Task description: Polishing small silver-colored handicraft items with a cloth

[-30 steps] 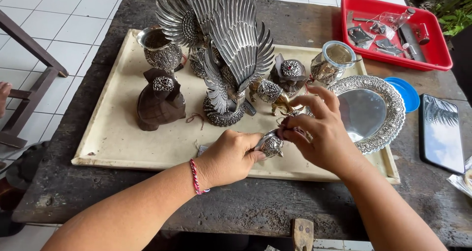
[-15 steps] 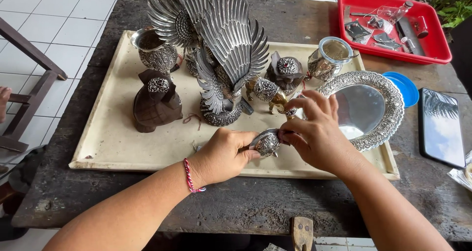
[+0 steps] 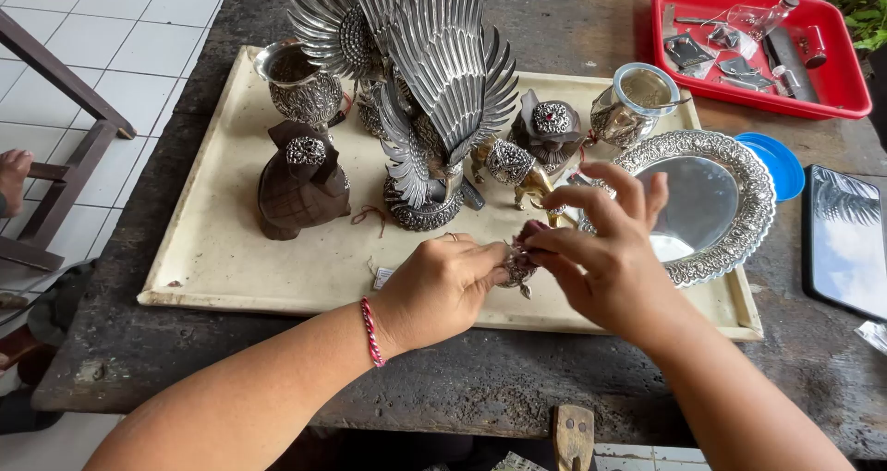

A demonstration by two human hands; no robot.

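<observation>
Standing right by the bench here: both hands meet low in the middle of the frame over 1 tiny ornate silver piece. The left hand, with a pink braided bracelet on its wrist, is curled around the piece from the left, fingers closed on it. The right hand pinches the same piece from the right with thumb and forefinger, the other fingers fanned up and loose. The little piece sits just above the near edge of the big cream-coloured flat tray, and it's mostly hidden by fingers, so I can't make out its exact shape.

Behind the hands, centre of the frame, stands a tall silver bird statue with spread feathered wings. Left of it there's a dark brown carved wooden figure with a silver cap, and further up-left a silver embossed goblet. Just right of the bird's base are a small round silver-and-gold ornament and a dark lidded silver box with a red stone on top. A silver embossed cup stands upper right on the tray, and a round silver plate with a filigree rim lies right beside the right hand. A red plastic tray of small tools is at the top right, all on a dark worn wooden table.
</observation>
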